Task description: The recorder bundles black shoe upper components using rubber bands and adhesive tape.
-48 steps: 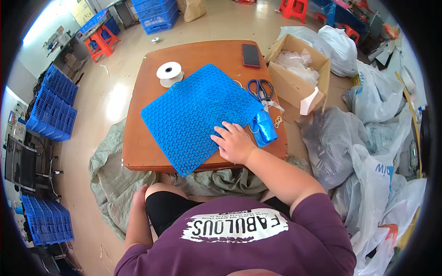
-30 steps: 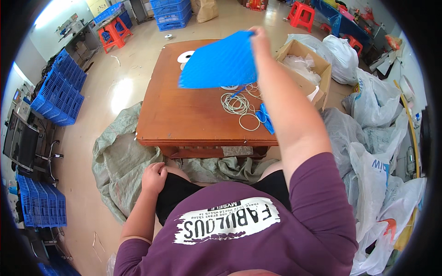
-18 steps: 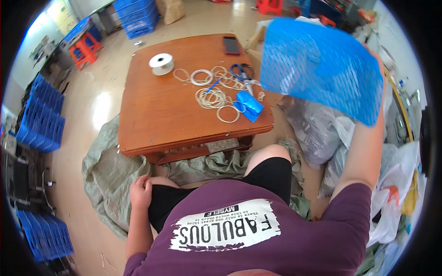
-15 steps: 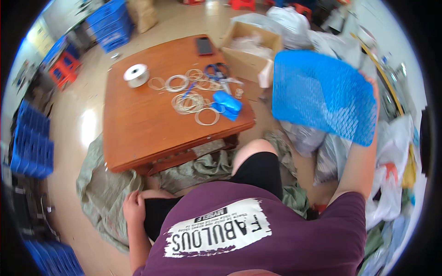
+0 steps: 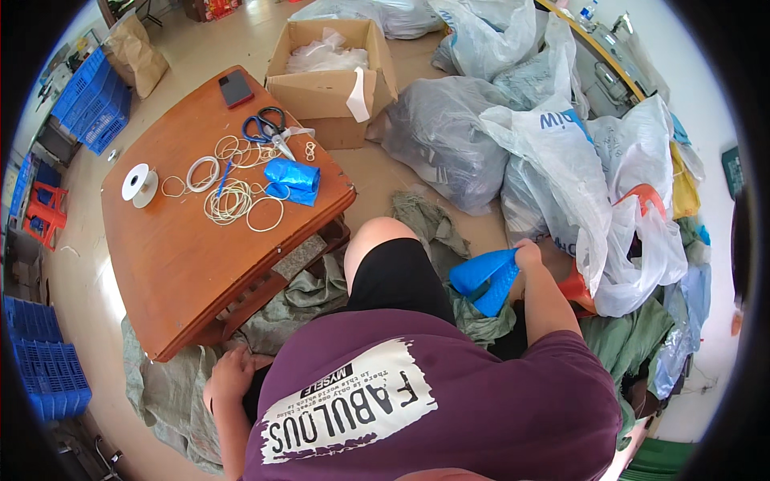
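Note:
My right hand (image 5: 527, 255) grips the edge of a blue textured plastic sheet (image 5: 493, 276), low beside my right knee. The sheet looks bent, with two flaps and a gap between them; the fingers wrap over its upper corner. My left hand (image 5: 231, 373) lies on my left thigh, fingers stretched out and holding nothing. In front stands a brown wooden table (image 5: 160, 264). On it are scissors (image 5: 269, 132), a coil of pale cord (image 5: 227, 200), a white ring (image 5: 202, 174), a white spool (image 5: 140, 185) and a crumpled blue packet (image 5: 292, 181).
A dark phone (image 5: 236, 90) lies at the table's far edge. Behind it stands an open cardboard box (image 5: 321, 94) with whitish plastic inside. Stuffed plastic bags (image 5: 449, 136) crowd the right side. Green cloth (image 5: 164, 377) covers floor by my legs. Blue crates (image 5: 48, 353) stand left.
My right hand has brought the blue sheet down from high on the right to beside my knee, where it now appears bent. The view has turned right. My left hand stays on my thigh.

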